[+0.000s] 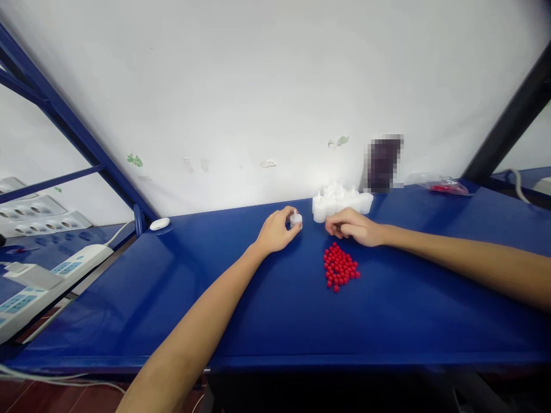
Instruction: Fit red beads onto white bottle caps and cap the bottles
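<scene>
White plastic piece (295,219), small and round, sits pinched in our left hand (276,231) on the blue surface (258,310), near its far edge. Our right hand (353,226) is curled shut beside it, knuckles down; we cannot tell what it holds. Just nearer lies a heap of red beads (340,268). Behind the hands stands a cluster of white pieces (341,202). Far left rests a white oval device (159,223); power strips (51,275) lie beyond the surface.

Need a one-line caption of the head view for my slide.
Left hand holds a small white cap on the blue table; right hand rests above a pile of red beads.
</scene>
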Demonstrator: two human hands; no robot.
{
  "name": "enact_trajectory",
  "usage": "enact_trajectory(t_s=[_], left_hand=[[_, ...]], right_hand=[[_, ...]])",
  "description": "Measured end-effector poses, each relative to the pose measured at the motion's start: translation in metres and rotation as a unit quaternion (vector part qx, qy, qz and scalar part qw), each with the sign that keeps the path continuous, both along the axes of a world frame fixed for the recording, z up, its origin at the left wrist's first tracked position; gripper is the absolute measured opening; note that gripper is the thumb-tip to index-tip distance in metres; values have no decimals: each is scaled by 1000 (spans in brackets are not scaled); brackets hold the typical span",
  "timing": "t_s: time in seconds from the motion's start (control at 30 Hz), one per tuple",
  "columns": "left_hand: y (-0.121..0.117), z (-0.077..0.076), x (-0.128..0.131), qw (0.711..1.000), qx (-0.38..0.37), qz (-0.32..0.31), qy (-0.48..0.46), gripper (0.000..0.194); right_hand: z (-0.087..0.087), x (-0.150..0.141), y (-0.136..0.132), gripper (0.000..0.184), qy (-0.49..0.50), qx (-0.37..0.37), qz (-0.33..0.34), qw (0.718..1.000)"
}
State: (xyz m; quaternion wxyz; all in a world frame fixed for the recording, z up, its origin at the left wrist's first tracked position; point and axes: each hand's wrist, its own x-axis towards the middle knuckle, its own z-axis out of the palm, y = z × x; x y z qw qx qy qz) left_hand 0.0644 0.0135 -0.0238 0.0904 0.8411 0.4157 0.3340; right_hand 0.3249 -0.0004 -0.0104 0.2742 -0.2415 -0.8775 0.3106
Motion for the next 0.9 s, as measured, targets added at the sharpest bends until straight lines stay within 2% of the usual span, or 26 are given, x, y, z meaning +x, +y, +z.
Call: enact_trajectory(t_s=[0.1,0.2,0.33,0.4,0.5,0.7,0.9], left_hand=[[2,0,0,1000,6,12,-21,21],[4,0,-1,999,13,21,-39,21],[3,0,-1,997,31,33,-56,21],[3,-1,-2,996,44,40,-64,22],[1,0,-2,995,60,40,-71,23],[-3,3,-1,994,75,31,-69,22],[-4,4,-2,992,90,43,-72,20]], right_hand=[[-1,9,-1,16,4,3,14,1000],[-5,15,-4,14,18,49,29,998],[-8,12,-7,11,-16,110,-22,994],[-7,10,-7,18,-40,95,-44,994],[-3,10,-8,25,-61,48,-33,996],[6,15,-6,23,-67,-65,1,996],[8,18,-4,25,-83,-75,21,994]])
